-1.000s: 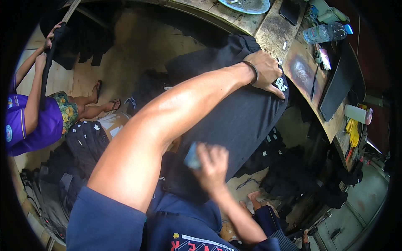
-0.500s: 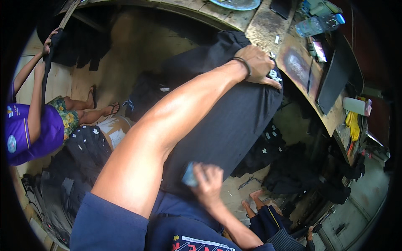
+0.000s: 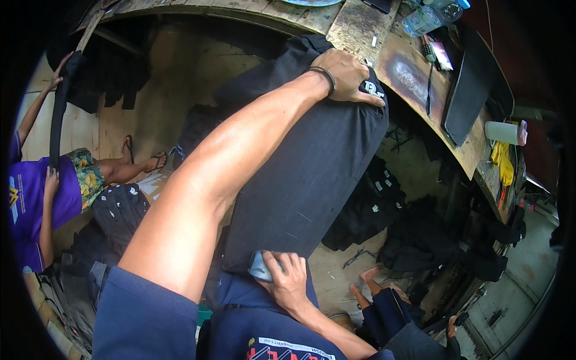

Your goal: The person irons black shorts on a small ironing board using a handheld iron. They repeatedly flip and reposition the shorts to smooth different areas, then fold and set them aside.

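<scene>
**Long black cloth garment (image 3: pixel 300 174) spanning both hands**

Right hand (image 3: pixel 289 282) clamped on small rounded blue block (image 3: pixel 258 267) at garment's near end; left hand (image 3: pixel 342 73), well apart, clamped on garment's far end, beside brown, dark-stained wooden tabletop (image 3: pixel 357 30).

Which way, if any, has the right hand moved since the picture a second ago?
Yes: judged against the wooden table, the right hand has moved down the black cloth, farther from the table and nearer the dark blue shirt.

Head-worn fisheye looks down; dark cloth (image 3: pixel 303 177) close below.
</scene>
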A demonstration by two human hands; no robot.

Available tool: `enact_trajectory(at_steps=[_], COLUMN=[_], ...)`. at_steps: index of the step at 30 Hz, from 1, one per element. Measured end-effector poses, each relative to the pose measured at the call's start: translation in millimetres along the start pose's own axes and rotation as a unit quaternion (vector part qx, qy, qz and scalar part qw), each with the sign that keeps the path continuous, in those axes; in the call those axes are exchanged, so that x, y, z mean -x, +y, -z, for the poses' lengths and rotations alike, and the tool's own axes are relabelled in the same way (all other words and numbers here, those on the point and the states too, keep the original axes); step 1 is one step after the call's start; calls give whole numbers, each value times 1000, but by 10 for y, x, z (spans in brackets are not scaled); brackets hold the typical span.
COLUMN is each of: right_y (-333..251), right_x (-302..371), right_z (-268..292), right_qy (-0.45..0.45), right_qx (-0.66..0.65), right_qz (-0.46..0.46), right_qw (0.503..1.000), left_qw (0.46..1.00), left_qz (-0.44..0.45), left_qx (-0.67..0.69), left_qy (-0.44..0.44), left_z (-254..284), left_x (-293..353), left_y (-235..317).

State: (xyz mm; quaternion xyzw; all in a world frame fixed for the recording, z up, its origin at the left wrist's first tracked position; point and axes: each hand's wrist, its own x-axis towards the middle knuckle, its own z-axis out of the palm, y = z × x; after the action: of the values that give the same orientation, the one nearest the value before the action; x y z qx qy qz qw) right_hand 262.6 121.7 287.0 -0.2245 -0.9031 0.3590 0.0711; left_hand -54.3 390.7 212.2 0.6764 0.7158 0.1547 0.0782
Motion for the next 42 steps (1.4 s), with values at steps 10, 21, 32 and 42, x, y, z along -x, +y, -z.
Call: enact_trajectory(at_steps=[10,21,32,42], right_y=[892,1094,-29,315], right_x=[-980,-2066,157,-492], right_z=[227,941,-117,200], right_qy=[100,125,15,120], right_qx=[90,62,49,77], right_qz=[14,14,-115,-79], right_qw=[991,990,992,987], left_qw=[980,994,994,997], left_qz=[-117,-111,-80,-58], left_qx=[-28,-21,-34,-40], left_qy=[157,-6,70,29], left_z=[32,-54,-92,-52], left_x=[130,-157,-106,-118], left_y=[75,81,154,179])
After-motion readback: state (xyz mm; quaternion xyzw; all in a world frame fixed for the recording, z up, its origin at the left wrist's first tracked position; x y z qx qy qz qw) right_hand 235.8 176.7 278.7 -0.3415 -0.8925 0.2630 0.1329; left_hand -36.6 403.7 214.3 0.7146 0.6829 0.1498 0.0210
